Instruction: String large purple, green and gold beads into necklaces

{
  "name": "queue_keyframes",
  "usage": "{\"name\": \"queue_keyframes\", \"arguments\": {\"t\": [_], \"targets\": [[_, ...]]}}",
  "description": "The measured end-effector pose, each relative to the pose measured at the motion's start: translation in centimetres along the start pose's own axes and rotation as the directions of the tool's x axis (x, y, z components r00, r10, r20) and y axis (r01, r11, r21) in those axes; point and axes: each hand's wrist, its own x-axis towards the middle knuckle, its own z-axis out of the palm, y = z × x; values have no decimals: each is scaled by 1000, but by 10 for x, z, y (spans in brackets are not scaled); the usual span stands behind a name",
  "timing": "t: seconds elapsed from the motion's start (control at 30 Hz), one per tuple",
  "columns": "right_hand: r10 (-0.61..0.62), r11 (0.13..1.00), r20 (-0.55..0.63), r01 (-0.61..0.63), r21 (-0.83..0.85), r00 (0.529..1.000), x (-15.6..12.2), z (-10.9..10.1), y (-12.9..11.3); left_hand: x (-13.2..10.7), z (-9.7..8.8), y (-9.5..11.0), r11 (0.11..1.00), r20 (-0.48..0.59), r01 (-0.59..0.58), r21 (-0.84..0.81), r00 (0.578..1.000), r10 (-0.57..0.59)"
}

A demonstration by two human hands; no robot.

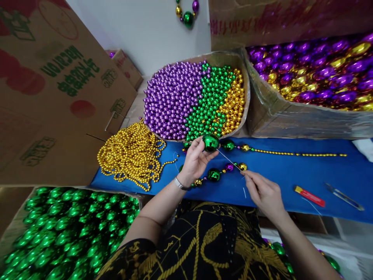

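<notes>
My left hand [196, 157] is closed around a large shiny green bead [210, 142], held just above the blue table cover [291, 175]. My right hand [262, 190] pinches a thin needle or wire [230, 160] whose far end points into that green bead. A partly strung strand of green, purple and gold beads [221, 171] lies on the cloth between my hands. A second strand, with big beads and a thin gold chain [291, 153], runs to the right.
A cardboard tray [244, 66] holds small purple, green and gold beads. A pile of gold bead chain [132, 155] lies at left. Boxes of large green beads [67, 233] and purple-gold beads [314, 70] flank the table. A red lighter [309, 196] and snips [345, 197] lie at right.
</notes>
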Motion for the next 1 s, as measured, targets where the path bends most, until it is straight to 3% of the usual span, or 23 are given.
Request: {"name": "queue_keyframes", "arguments": {"t": [0.17, 0.43, 0.53, 0.6, 0.67, 0.7, 0.73, 0.8, 0.87, 0.93, 1.0], "targets": [[5, 999, -50, -7, -31, 999, 2, 6, -1, -8, 7, -12, 990, 72, -86, 109, 994, 79], [64, 998, -52, -62, 29, 997, 4, 12, -3, -14, 6, -33, 986, 141, -83, 146, 988, 62], [90, 996, -57, -88, 35, 994, 5, 11, -1, -13, 6, -28, 956, 296, -152, 252, 952, 74], [142, 989, -60, -140, 38, 988, 5, 8, 2, -3, 10, -13, 897, 368, -271, 348, 920, 135], [185, 983, -74, -184, 24, 980, 5, 3, 5, 22, 18, 6, 728, 389, -457, 511, 878, 278], [199, 980, -81, -198, 15, 977, 4, 1, 7, 39, 23, 14, 568, 413, -541, 620, 841, 349], [209, 978, -84, -209, 7, 974, 3, 0, 9, 59, 29, 21, 349, 480, -600, 720, 794, 373], [214, 977, -95, -215, -1, 972, 2, -1, 11, 100, 41, 29, -117, 595, -588, 800, 753, 282], [201, 979, -114, -203, -3, 973, 2, -1, 11, 135, 54, 28, -436, 611, -501, 747, 776, 156], [186, 982, -130, -189, -8, 974, 1, -1, 11, 155, 63, 23, -568, 601, -454, 686, 794, 91], [182, 982, -142, -186, -15, 973, 0, -4, 12, 158, 68, 18, -537, 614, -473, 699, 782, 111]]}}
